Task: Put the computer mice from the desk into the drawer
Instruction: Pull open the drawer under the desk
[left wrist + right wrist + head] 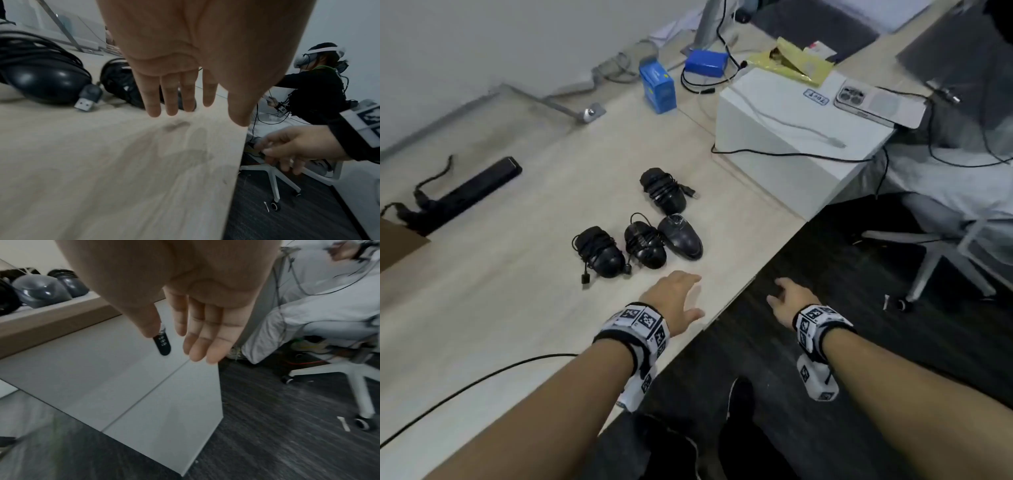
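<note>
Several black computer mice with wrapped cords lie on the pale wooden desk. One mouse sits farther back. Three stand in a row: left mouse, middle mouse, right mouse. My left hand hovers open just in front of that row, near the desk's edge, holding nothing. My right hand is off the desk, below its edge, open and empty. In the right wrist view its fingers reach toward the white drawer fronts, close to a black combination lock. The drawers are closed.
A white box with a phone on it stands at the desk's right. Behind are a blue carton and a blue pack. A black bar lies left. An office chair and another person are right.
</note>
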